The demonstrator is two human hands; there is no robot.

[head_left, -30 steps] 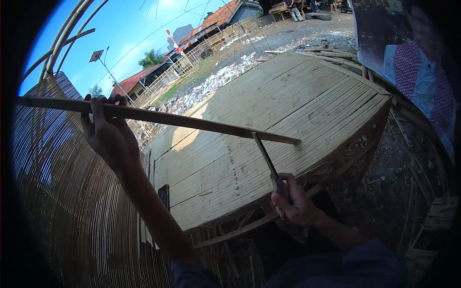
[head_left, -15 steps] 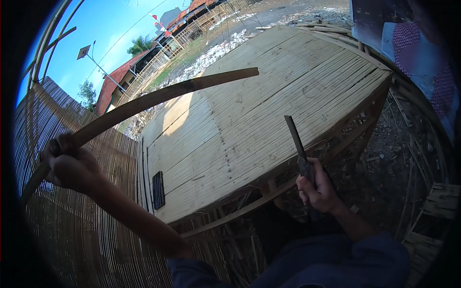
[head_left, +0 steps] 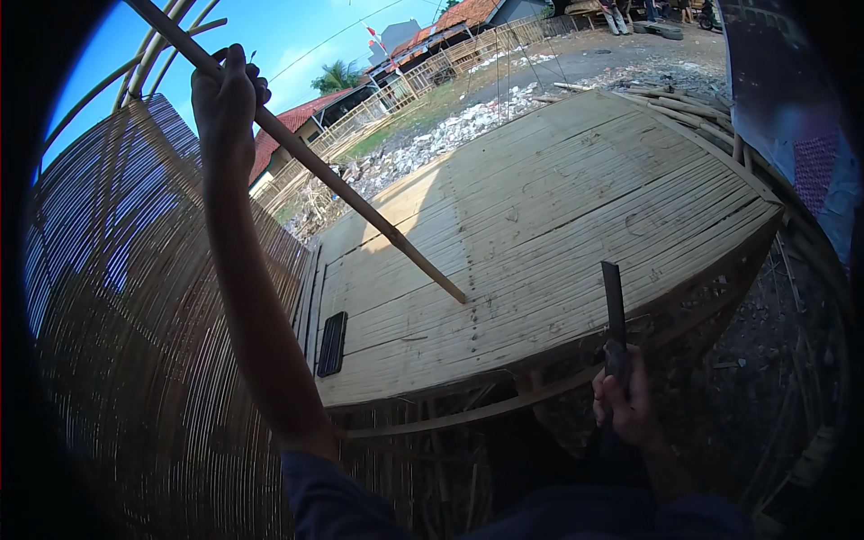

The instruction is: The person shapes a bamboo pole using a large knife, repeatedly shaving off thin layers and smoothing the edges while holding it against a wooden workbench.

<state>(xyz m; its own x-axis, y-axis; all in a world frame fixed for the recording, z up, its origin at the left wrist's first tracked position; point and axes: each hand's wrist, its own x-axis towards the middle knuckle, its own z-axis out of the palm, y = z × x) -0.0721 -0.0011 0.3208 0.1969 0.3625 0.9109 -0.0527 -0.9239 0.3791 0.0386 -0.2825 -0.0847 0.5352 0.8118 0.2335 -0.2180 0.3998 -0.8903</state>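
Observation:
High on the left, my left hand (head_left: 225, 117) is wrapped round a long bamboo strip (head_left: 337, 184). The strip slants down to the right, and its lower end lies over the bamboo-slat platform (head_left: 540, 216); whether it touches the slats I cannot tell. My right hand (head_left: 630, 405), low and right of centre, grips the handle of a machete (head_left: 615, 301). Its dark, straight blade points up in front of the platform's near edge, apart from the bamboo strip. Part of the handle is hidden by the fingers.
A black flat rectangular object, like a phone (head_left: 332, 344), lies at the platform's near left corner. A woven bamboo screen (head_left: 153, 270) stands at the left. Bamboo poles (head_left: 684, 112) lie beyond the far right corner. A printed banner (head_left: 774, 81) hangs at the right.
My left hand has risen and moved right, swinging the bamboo strip so its far end now points down over the platform. The machete remains in my right hand. The head view has shifted.

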